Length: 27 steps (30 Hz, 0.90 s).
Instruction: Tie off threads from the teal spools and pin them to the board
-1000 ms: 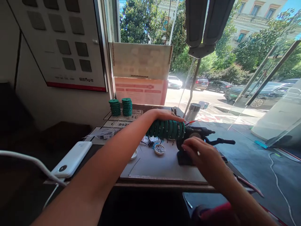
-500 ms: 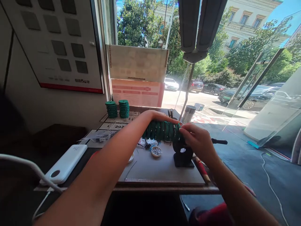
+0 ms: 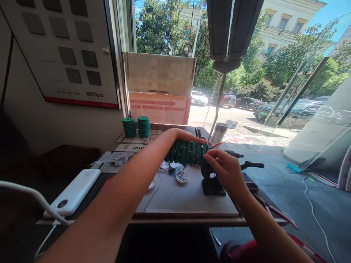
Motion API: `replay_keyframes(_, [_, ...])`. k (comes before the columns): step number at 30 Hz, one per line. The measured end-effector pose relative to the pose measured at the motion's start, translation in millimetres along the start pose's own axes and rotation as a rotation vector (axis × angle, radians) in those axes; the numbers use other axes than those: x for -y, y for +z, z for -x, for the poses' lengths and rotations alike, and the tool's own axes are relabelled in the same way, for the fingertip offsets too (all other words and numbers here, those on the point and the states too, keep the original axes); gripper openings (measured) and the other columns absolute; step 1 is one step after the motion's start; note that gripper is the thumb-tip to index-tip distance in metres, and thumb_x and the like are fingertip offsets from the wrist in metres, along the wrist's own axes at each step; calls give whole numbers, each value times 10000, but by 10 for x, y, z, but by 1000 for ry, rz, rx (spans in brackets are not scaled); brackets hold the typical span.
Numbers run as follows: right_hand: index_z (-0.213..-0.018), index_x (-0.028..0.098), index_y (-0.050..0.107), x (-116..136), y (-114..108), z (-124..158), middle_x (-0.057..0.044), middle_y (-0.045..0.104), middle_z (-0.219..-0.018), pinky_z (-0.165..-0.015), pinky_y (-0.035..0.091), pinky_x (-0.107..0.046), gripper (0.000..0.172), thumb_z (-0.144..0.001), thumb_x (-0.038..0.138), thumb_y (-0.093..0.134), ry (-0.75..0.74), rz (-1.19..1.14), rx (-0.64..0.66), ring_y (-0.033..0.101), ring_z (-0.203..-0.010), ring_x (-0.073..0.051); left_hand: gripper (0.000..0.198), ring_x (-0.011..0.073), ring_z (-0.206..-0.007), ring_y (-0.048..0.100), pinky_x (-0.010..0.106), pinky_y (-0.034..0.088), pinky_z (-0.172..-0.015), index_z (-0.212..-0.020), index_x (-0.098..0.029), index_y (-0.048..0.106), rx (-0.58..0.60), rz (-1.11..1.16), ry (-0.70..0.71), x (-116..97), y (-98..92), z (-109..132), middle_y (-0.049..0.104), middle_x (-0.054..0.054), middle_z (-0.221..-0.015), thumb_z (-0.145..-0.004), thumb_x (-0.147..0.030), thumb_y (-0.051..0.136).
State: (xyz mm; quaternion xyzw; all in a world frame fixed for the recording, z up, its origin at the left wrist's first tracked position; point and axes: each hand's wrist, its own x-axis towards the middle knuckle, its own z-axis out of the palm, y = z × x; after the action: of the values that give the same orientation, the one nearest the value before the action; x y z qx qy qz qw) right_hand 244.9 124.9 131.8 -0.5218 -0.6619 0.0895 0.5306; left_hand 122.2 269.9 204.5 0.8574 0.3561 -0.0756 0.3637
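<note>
- Bowl (image 3: 181, 182) of small beads is set on mat (image 3: 189, 200), below spool row (image 3: 186, 153); dish (image 3: 151, 184) is partly hidden by L forearm (image 3: 128, 175).
- Power bank (image 3: 75, 191) w/ white cable (image 3: 33, 190) is placed at far L; clear bag (image 3: 116, 159) is laid btwn it & two stacks of green spools (image 3: 144, 128).
- Metal cup (image 3: 220, 132) is seen behind, nr window; pliers (image 3: 282, 216) are partly covered by R forearm (image 3: 263, 212) at R edge.
- View of row's L end is blocked by L forearm; black stand (image 3: 214, 187) & crank (image 3: 253, 165) are partly masked by R hand (image 3: 226, 163).
- Row is held up above mat, at stand's L side, clear of bowl.
- Long axis is run L–R, approx. level, R end toward stand; discs are set on edge, side by side, flat faces turned L & R.
- Discs are dark green, round, thin, w/ small pale specks along rims; brighter green is shown at R end.
- Top is covered by L hand (image 3: 192, 136), laid palm down, fingers stretched toward R end; far-side grip can't be told.
- R thumb & fingertips are brought close together at row's R end; whether anything is pinched can't be told.
</note>
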Motion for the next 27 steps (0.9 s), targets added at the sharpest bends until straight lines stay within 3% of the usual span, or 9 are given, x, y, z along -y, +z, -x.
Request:
replay_keyframes(7, [-701,170,550,-29,-34,-13,31,482,-573,-462,330,-218,190,-794,327,494,-40,84,60,417,-478,-91,700,278,-1027,528,353,448,-861,-1092,-235,590,12,-1,-11,-10,-5,19,672,81,-970,-594,-714,478])
replay_keyframes(12, [-706,174,529,-109,-120,-62,22,502,-622,-490,354,-221,157,-807,286,486,-110,154,182,457,-520,-99,730,252,-975,559,342,449,-860,-1098,-225,584,135,76,-20,23,-16,-22,674,71,-953,-589,-733,461])
replay_keyframes(18, [-729,184,527,-209,-93,-14,11,505,-696,-559,385,-219,110,-822,227,485,-298,218,112,479,-595,-105,716,258,-897,592,358,480,-798,-1018,-204,624,208,145,-72,33,-3,-43,687,78,-863,-569,-742,475])
replay_keyframes(27, [-727,186,546,-281,-95,11,8,534,-697,-573,402,-227,91,-809,212,515,-343,247,101,501,-605,-110,656,266,-858,604,375,496,-751,-939,-189,648,257,264,-167,37,60,-31,687,80,-808,-578,-715,499])
